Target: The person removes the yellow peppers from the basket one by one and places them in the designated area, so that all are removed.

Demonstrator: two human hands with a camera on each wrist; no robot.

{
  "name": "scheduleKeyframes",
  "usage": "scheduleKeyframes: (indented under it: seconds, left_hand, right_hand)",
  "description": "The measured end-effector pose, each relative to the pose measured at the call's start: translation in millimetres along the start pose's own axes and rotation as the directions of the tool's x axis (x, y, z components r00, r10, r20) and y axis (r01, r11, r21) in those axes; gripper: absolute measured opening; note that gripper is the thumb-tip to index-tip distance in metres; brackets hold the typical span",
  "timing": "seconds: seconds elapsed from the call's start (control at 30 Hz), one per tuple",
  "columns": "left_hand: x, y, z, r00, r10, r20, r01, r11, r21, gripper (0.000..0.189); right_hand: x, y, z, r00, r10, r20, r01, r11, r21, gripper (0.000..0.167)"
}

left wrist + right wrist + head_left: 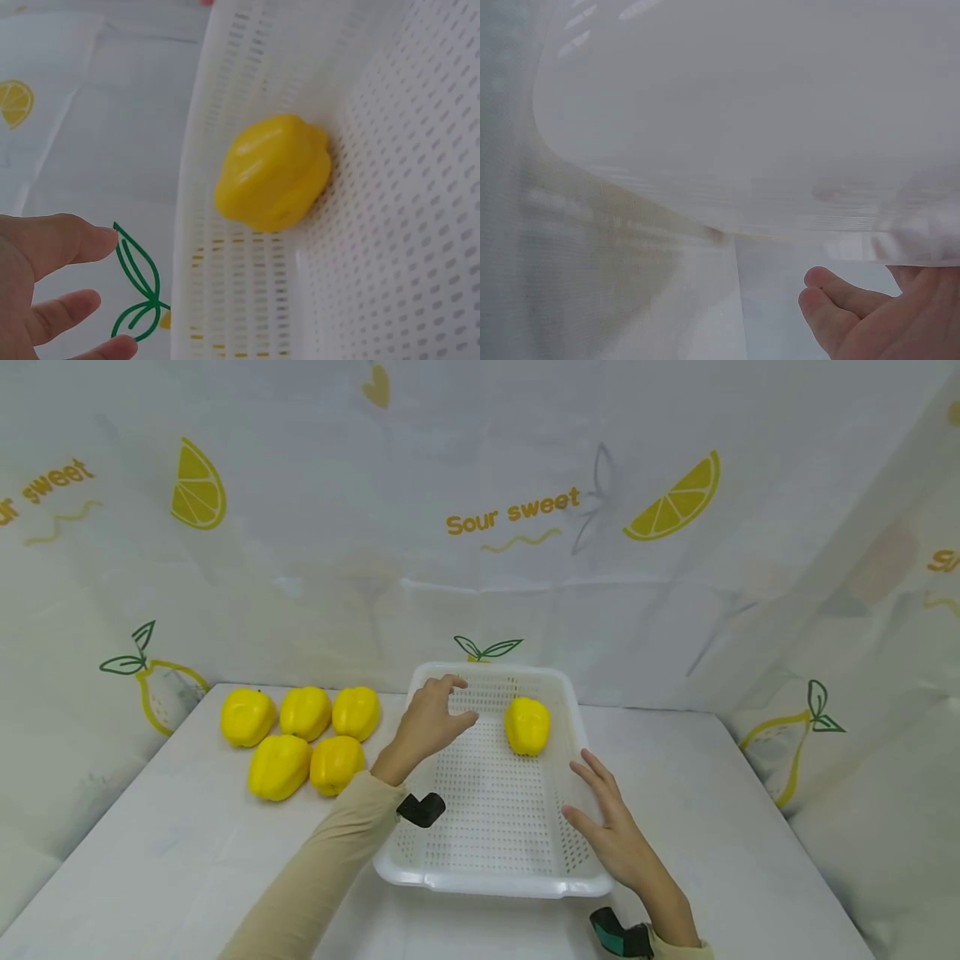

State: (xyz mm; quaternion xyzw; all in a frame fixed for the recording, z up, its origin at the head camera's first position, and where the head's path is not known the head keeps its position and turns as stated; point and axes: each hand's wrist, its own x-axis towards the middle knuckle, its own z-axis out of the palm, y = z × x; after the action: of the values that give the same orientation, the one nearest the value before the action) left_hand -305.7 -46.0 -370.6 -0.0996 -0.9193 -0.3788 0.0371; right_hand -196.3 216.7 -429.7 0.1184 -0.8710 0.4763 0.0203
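Note:
A white perforated plastic basket (pixel 491 885) stands on the table, with one yellow bell pepper (pixel 527 727) lying inside toward its far right. My left hand (pixel 431 717) hovers over the basket's left side, thumb and fingers spread apart and holding nothing. In the left wrist view the same fingers show at the lower left, away from the pepper (pixel 274 172). By the basket's right rim is my right hand (pixel 611 827), its fingers loosely extended and nothing in its grasp. The right wrist view has its fingertips (pixel 821 300) just below the basket's white wall (pixel 727 112).
Several more yellow bell peppers (pixel 303 713) sit in two rows on the table, left of the basket. White cloth (pixel 750 827) covers the tabletop. Behind it rises a white backdrop (pixel 315 552) printed with lemons and lettering.

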Motion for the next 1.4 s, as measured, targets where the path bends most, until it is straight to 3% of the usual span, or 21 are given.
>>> scheduleKeyframes:
  seconds: [0.57, 1.03, 1.4]
  left_hand:
    - [15.4, 6.0, 29.1, 0.998, 0.004, 0.063, -0.001, 0.999, -0.048, 0.054]
    - [31.6, 9.9, 45.0, 0.983, 0.085, 0.163, -0.065, 0.99, -0.122, 0.055]
    - [36.8, 15.3, 59.8, 0.975, 0.068, 0.212, -0.049, 0.995, -0.092, 0.055]
  right_hand:
    - [-1.4, 1.3, -1.0, 1.0, 0.009, 0.003, -0.009, 1.0, 0.009, 0.061]
    - [1.3, 1.1, 0.3, 1.0, 0.006, 0.001, -0.006, 1.0, 0.005, 0.061]
    - [0.4, 0.1, -0.3, 1.0, 0.002, -0.001, -0.002, 1.0, 0.012, 0.061]
